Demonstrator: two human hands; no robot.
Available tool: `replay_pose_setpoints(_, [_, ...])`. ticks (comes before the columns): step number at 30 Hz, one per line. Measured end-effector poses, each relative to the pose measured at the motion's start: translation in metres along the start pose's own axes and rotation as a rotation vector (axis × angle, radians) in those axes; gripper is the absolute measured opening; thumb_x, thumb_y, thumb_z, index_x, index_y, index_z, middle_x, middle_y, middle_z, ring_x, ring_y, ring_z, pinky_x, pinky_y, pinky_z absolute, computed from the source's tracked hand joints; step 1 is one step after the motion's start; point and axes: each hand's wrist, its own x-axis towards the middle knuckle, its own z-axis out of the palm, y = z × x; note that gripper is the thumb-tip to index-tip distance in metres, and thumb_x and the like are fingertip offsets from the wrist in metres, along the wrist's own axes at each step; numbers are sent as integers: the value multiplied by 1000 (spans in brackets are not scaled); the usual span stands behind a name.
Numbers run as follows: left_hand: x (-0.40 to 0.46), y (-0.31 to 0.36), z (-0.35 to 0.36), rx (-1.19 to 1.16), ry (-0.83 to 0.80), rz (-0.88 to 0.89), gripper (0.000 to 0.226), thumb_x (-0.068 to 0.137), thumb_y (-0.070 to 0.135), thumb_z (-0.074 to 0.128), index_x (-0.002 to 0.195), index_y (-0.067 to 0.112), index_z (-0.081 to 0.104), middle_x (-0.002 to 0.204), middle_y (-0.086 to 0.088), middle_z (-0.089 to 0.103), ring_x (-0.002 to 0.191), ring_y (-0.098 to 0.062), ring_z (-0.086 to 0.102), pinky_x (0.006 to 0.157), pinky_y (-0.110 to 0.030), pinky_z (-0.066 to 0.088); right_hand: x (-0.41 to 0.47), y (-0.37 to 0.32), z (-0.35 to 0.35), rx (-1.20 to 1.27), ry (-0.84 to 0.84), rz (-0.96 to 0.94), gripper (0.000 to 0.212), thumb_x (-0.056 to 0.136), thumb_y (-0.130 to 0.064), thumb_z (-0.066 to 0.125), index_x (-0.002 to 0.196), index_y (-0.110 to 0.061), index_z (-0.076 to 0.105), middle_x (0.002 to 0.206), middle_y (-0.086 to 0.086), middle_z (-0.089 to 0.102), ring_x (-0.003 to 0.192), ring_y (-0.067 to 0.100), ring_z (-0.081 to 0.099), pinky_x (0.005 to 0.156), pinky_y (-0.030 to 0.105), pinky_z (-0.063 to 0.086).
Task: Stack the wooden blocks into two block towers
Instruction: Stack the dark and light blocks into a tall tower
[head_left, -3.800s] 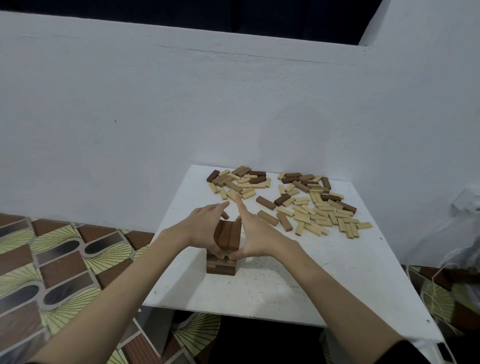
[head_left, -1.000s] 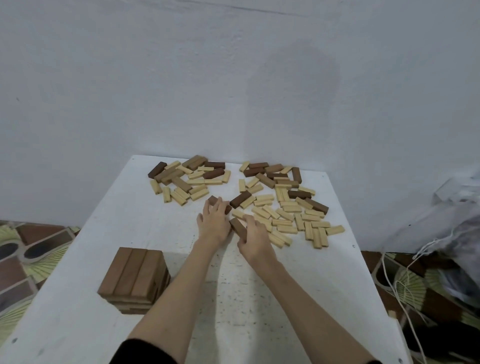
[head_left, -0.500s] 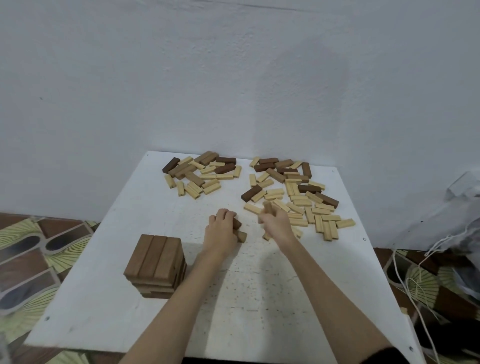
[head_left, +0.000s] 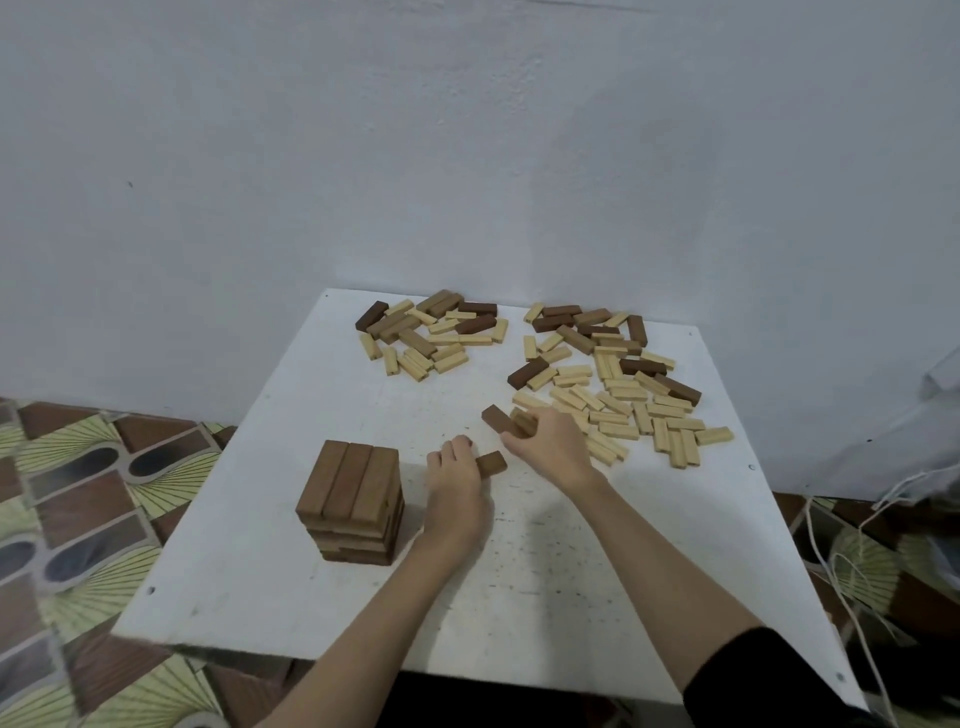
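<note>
A short tower of brown wooden blocks (head_left: 353, 501) stands on the white table (head_left: 545, 597) at the near left, three blocks across its top. Just right of it, my left hand (head_left: 457, 488) grips a dark brown block (head_left: 492, 462) whose end sticks out past the fingers. My right hand (head_left: 550, 441) holds two brown blocks (head_left: 506, 422) a little above the table, beside the loose pile. Several light and dark blocks lie scattered in a far left pile (head_left: 428, 335) and a larger far right pile (head_left: 613, 379).
A white wall (head_left: 467, 156) rises right behind the table's far edge. Patterned floor tiles (head_left: 78, 493) show to the left. Cords and a white bag (head_left: 883, 519) sit off the table's right side.
Both hands have drawn back from the right pile toward the tower with brown blocks in them. Earlier my hands were pressing the tower's top layer together.
</note>
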Motion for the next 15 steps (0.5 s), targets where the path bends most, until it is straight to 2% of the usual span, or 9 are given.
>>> replay_pose_setpoints(3, [-6, 6, -9, -175, -107, -27, 39, 80, -11, 44, 113, 9, 41, 103, -4, 41, 97, -20, 38, 77, -29, 40, -19, 14, -8, 65, 29, 3, 35, 80, -27, 68, 58, -23, 40, 57, -8, 41, 54, 8, 39, 48, 22, 26])
replay_pose_setpoints(7, [-23, 13, -14, -304, -262, -23, 42, 80, -10, 46, 110, 19, 38, 105, -3, 40, 97, -17, 43, 85, -29, 46, -48, 27, -18, 74, 25, -33, 34, 84, -20, 67, 61, -24, 42, 61, -9, 40, 60, 9, 38, 51, 21, 27])
replay_pose_setpoints(8, [-27, 13, -14, -315, -306, -14, 43, 81, -8, 49, 109, 22, 36, 106, -3, 42, 96, -17, 45, 85, -29, 47, -54, 30, -21, 61, 13, -43, 27, 85, -20, 67, 66, -24, 49, 65, -10, 43, 65, 10, 41, 54, 20, 29])
replay_pose_setpoints(10, [-33, 12, -13, -316, -359, 30, 46, 81, -4, 56, 110, 24, 34, 104, -4, 49, 95, -20, 49, 81, -28, 48, -67, 36, -25, 14, -27, -35, 6, 86, -22, 68, 89, -18, 64, 80, -7, 55, 79, 13, 49, 64, 22, 36])
replay_pose_setpoints(11, [-35, 12, -13, -310, -370, 49, 47, 81, -4, 59, 113, 21, 35, 101, -5, 53, 93, -21, 51, 77, -26, 47, -73, 39, -25, 0, -50, -22, 13, 86, -22, 68, 97, -14, 66, 87, -2, 59, 84, 15, 52, 69, 24, 39])
replay_pose_setpoints(15, [-48, 14, -18, -319, -393, 14, 53, 79, -2, 66, 120, 12, 37, 98, -5, 54, 87, -17, 51, 72, -21, 41, -92, 46, -22, -31, -132, -16, 9, 86, -16, 67, 95, -15, 66, 92, 2, 63, 84, 18, 55, 70, 25, 38])
